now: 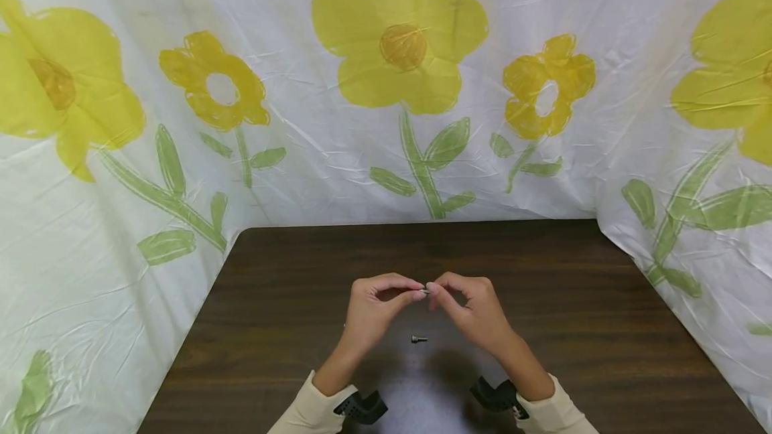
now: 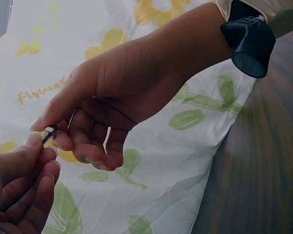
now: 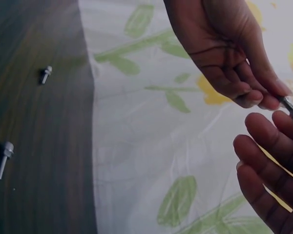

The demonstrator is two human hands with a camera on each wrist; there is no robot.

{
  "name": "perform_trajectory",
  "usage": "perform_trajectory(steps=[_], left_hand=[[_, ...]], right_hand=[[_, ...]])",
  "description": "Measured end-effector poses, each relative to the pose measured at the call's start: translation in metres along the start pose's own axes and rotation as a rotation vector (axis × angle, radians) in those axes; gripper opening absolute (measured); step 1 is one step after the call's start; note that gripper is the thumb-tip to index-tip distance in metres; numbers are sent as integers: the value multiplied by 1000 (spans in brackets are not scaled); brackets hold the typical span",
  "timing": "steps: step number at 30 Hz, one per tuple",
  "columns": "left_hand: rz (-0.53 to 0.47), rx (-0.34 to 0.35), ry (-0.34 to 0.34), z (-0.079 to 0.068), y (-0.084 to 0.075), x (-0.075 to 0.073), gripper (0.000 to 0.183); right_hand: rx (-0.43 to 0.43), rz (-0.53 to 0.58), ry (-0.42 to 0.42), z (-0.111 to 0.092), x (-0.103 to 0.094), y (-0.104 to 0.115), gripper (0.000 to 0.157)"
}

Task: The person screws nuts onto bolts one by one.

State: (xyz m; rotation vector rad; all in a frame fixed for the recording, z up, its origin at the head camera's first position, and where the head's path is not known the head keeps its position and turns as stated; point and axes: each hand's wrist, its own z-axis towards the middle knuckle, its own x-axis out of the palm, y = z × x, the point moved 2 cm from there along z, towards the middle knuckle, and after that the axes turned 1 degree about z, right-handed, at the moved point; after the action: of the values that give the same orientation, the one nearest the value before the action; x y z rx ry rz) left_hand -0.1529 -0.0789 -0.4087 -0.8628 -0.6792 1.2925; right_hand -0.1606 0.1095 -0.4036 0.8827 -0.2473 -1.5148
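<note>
Above the table my two hands meet fingertip to fingertip over a small metal bolt (image 2: 47, 134). My left hand (image 1: 372, 307) pinches its shank between thumb and forefinger. At the bolt's wider end, the thumb and forefinger of my right hand (image 1: 476, 310) pinch it, partly covering that end. The other right fingers are loosely spread in the right wrist view. A second bolt (image 1: 419, 339) lies on the dark wooden table (image 1: 289, 353), below and between the hands. The right wrist view shows another bolt (image 3: 46, 74) on the tabletop, mostly hidden behind the left hand in the head view.
A white cloth (image 1: 289, 173) with printed yellow flowers hangs behind the table and along both sides. Black wrist cameras (image 1: 364, 408) sit on both wrists, below cream sleeves (image 1: 319, 407). The table's far edge runs past the hands.
</note>
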Motion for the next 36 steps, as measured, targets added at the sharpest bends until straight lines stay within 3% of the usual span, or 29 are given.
perform_trajectory(steps=[6, 11, 17, 24, 36], left_hand=[[22, -23, -1, -2, 0, -1, 8], [26, -28, -12, -5, 2, -3, 8], [0, -15, -13, -6, 2, -2, 9], [-14, -11, -18, -5, 1, -1, 9], [10, 10, -13, -1, -3, 1, 9]], right_hand=[[2, -26, -42, -4, 1, -3, 34], [-33, -23, -67, -8, -2, -2, 24], [-96, 10, -33, -6, -7, 0, 35], [-148, 0, -30, -2, -7, -1, 33], [-70, 14, 4, -1, -3, -1, 23]])
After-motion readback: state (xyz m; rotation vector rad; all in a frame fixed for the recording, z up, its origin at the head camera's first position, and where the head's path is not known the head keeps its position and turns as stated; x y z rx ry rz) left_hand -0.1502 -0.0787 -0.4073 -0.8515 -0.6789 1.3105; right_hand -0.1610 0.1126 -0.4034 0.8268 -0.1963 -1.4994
